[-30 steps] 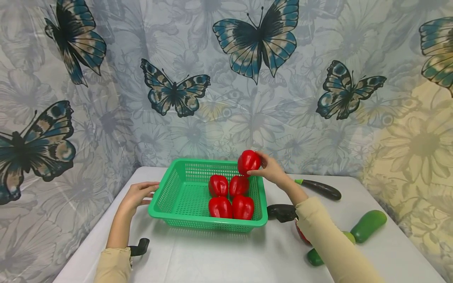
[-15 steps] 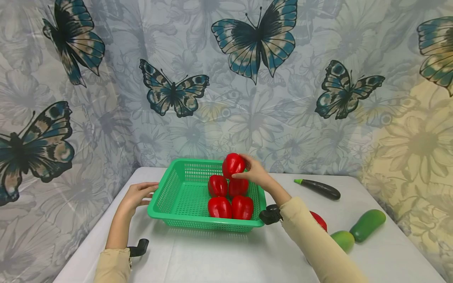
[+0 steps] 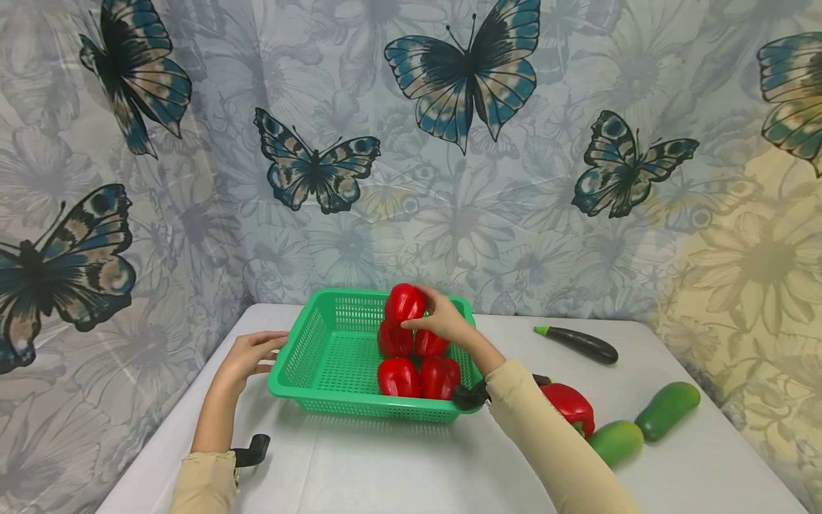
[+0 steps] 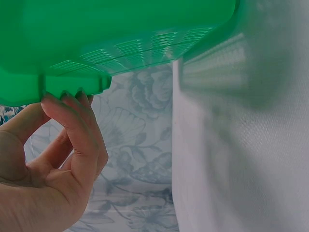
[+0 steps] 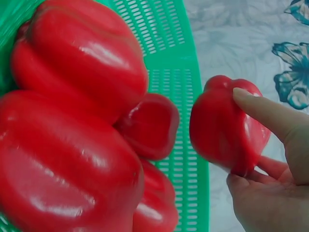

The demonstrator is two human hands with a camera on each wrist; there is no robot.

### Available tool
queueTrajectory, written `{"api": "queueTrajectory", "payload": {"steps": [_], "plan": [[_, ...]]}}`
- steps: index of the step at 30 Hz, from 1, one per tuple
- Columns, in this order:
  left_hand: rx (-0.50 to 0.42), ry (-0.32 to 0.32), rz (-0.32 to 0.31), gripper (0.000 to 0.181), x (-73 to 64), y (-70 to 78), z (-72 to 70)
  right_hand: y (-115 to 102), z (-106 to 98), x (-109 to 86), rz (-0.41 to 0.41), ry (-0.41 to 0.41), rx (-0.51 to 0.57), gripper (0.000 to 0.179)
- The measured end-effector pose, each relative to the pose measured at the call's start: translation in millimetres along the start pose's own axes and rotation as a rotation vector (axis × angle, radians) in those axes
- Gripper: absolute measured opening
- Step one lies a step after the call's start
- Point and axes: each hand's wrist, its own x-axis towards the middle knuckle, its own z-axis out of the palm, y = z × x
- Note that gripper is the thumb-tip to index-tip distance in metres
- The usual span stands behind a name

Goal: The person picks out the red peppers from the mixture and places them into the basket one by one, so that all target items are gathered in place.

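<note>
My right hand (image 3: 444,321) grips a red bell pepper (image 3: 403,303) above the back part of a green plastic basket (image 3: 347,397). In the right wrist view the thumb lies on one side of the held pepper (image 5: 224,125), with fingers on the other. Several more red bell peppers (image 3: 399,377) sit in the basket's right half, the back ones partly covered by the held pepper and hand. My left hand (image 3: 245,355) holds the basket's left rim; in the left wrist view bent fingers (image 4: 82,130) touch the rim's edge.
On the white table (image 3: 359,471), right of the basket, lie another red bell pepper (image 3: 570,407), a green mango-like fruit (image 3: 618,441), a dark green elongated vegetable (image 3: 668,410) and an eggplant (image 3: 581,344). My right forearm hides part of this area. A butterfly-print cloth (image 3: 462,228) hangs behind.
My right hand has carried the bell pepper leftward and slightly down, from over the basket's back right corner to above the back left pepper. The left hand stays at the rim.
</note>
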Motion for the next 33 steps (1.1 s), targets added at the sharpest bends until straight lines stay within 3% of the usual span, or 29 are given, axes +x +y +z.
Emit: {"api": "queueTrajectory", "payload": {"steps": [24,33], "plan": [[0.006,-0.001,0.004,0.054,-1.0,-0.3,1.3,-4,25,14.9,0.018,-0.009,-0.052,0.083],[0.004,0.002,0.002,0.054,-0.8,0.3,1.2,-9,36,22.2,0.0,-0.027,-0.125,0.083]]}}
